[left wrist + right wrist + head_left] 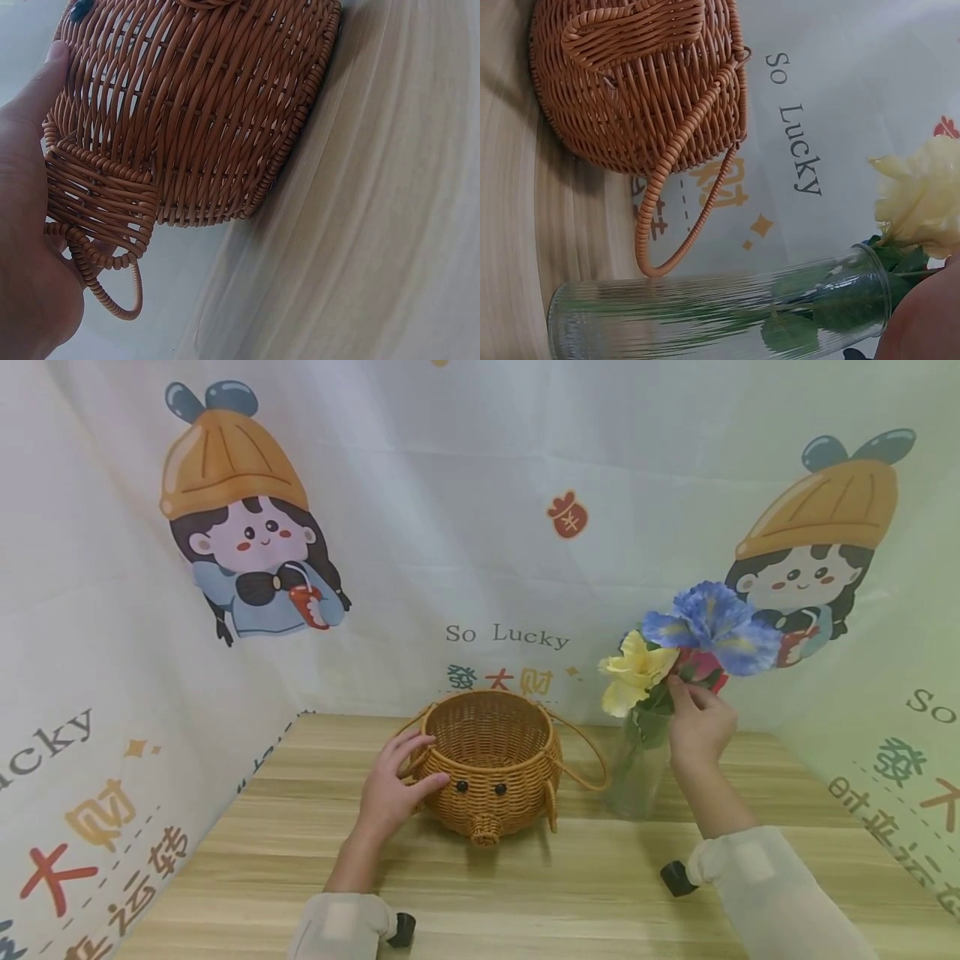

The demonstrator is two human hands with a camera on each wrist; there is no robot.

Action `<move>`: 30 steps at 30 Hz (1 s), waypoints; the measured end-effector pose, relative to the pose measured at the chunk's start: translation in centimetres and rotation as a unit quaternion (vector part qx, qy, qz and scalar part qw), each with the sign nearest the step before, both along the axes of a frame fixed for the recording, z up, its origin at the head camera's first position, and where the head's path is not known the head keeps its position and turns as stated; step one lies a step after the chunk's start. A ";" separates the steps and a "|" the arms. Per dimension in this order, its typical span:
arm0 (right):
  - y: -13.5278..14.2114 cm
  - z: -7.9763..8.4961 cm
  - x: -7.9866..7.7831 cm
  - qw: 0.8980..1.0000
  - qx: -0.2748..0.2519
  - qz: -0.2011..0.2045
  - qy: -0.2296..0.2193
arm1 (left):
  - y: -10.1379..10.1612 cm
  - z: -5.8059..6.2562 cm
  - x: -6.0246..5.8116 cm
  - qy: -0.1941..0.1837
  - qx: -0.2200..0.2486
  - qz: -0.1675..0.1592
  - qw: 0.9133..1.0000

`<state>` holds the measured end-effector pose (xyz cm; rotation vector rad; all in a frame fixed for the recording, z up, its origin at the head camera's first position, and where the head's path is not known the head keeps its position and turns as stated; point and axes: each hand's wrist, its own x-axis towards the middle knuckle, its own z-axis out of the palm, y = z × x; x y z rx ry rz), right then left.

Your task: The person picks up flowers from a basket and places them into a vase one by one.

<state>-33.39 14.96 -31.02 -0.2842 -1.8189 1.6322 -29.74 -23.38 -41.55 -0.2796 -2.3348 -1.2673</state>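
A brown wicker basket (517, 797), with two black eyes and a woven snout, stands upright on the table. My left hand (390, 785) grips its left side, the thumb against the front wall; in the left wrist view the other fingers are mostly hidden behind a woven ear (101, 199). To the right of the basket stands a ribbed clear glass vase (633, 781) holding artificial flowers. Above its mouth, my right hand (703, 727) pinches a stem among a yellow flower (636, 672), a blue flower (712, 631) and a red flower (697, 666). Which stem it is, I cannot tell.
The wood-grain table (480, 910) ends at a printed white cloth (420, 552) behind and at both sides. A loop handle (588, 752) of the basket sticks out toward the vase. Black bands (678, 878) sit at both cuffs.
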 end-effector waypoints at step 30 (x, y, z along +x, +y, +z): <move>-1.3 -2.1 0.7 0.999 0.048 -0.006 0.012 | 0.0 -0.1 0.0 0.007 0.004 -0.001 1.000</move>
